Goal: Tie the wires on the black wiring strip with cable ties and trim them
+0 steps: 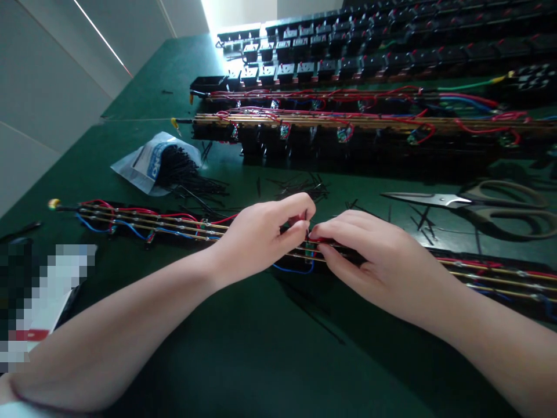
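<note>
Left hand [263, 232], right hand [380, 252] held with curled fingers at wired rod assembly [308, 254], mid-frame; whether anything's pinched can't be told. Scissors [467, 201] laid on desk [243, 360], frame right.

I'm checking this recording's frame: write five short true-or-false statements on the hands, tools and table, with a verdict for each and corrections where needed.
1. The left hand and right hand are close together at the near wired strip. True.
2. The right hand is holding the scissors. False: the scissors lie on the table, and the right hand's fingers are at the near wired strip.
3. Thin black ties spill out of the plastic bag. True.
4. The plastic bag lies to the right of the scissors. False: it lies to their left.
5. The tabletop is bright white. False: it is dark green.
</note>
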